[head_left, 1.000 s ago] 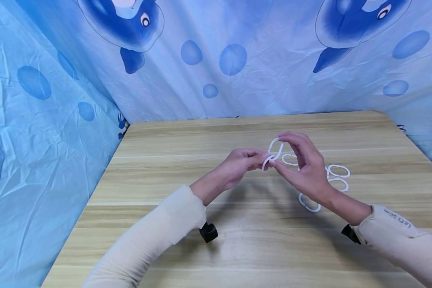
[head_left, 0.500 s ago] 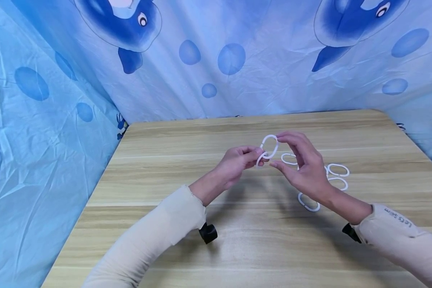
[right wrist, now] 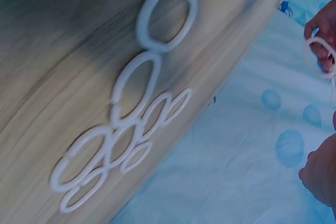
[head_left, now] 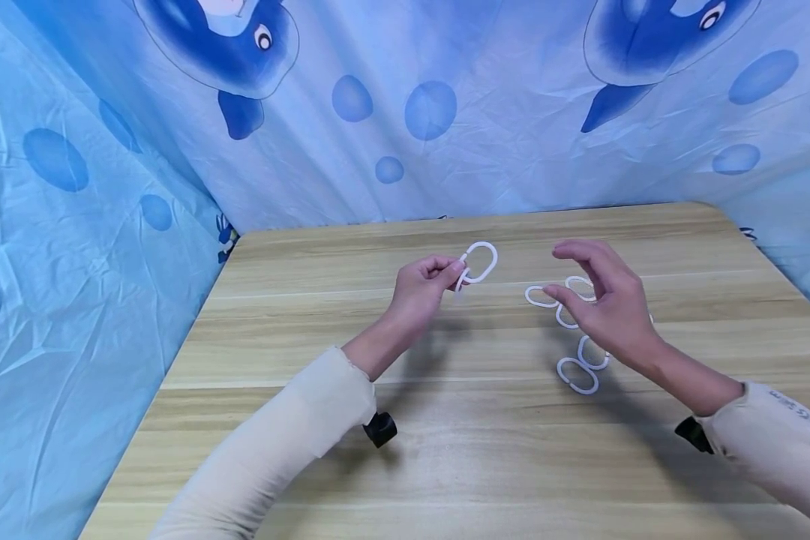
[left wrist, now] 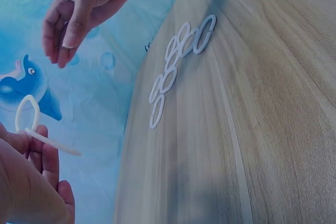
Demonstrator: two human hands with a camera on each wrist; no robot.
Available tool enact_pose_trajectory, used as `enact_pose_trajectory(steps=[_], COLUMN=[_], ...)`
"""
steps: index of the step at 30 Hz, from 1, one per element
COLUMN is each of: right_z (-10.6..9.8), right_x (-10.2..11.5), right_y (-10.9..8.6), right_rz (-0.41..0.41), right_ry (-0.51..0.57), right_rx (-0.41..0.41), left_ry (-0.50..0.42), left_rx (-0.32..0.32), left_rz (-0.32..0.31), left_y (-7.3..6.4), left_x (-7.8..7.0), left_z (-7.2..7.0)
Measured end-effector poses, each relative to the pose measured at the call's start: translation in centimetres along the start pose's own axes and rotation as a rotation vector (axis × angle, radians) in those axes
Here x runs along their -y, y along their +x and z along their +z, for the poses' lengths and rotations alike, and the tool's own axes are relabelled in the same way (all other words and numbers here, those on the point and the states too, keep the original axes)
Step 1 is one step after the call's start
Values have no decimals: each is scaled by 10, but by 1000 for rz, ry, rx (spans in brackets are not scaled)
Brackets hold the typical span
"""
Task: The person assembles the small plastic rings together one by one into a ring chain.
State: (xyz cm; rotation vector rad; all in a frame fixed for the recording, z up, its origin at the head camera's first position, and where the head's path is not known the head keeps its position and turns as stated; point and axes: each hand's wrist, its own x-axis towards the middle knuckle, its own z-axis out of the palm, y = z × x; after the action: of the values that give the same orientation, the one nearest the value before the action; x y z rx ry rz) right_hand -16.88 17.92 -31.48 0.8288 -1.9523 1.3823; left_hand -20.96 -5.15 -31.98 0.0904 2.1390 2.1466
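Observation:
In the head view my left hand (head_left: 415, 296) pinches a pair of linked white plastic C-rings between thumb and fingertips, raised over the table. The larger-looking oval ring (head_left: 496, 260) sticks up and to the right; the other ring (head_left: 458, 283) hangs by the fingertips, partly hidden by them. My right hand (head_left: 610, 304) hovers to the right with thumb and fingers spread apart and nothing between them. Below it, several more white C-rings (right wrist: 140, 24) lie on the table; the right hand covers some of them in the head view.
The wood-grain table (head_left: 445, 465) spreads under both hands. A blue curtain (head_left: 391, 202) printed with dolphins and bubbles hangs behind its far edge and along the left side. A black wrist camera (head_left: 381, 430) shows below the left sleeve.
My right hand has let go of the linked rings and moved away to the right. The left hand has carried the pair leftward and slightly up.

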Motion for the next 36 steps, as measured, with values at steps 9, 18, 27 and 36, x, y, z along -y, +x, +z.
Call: enact_pose_trajectory(steps=[9,18,27,36], right_z=[-34,-73,-105,-123], right_x=[-39,-49,-68,-86], right_y=[-11,-14,-27,-33], right_rz=[69,210,347,415], right_ry=[-271,-451,-546,-626], right_rx=[48,197,363,624], left_ry=[12,9,18,24], left_rx=[-23,-25,-24,-24], left_rz=[-22,-43,-51,-74], left_y=[1,1,1,1], left_x=[0,-2,-1,-1], left_z=[-3,-5,-7,-8])
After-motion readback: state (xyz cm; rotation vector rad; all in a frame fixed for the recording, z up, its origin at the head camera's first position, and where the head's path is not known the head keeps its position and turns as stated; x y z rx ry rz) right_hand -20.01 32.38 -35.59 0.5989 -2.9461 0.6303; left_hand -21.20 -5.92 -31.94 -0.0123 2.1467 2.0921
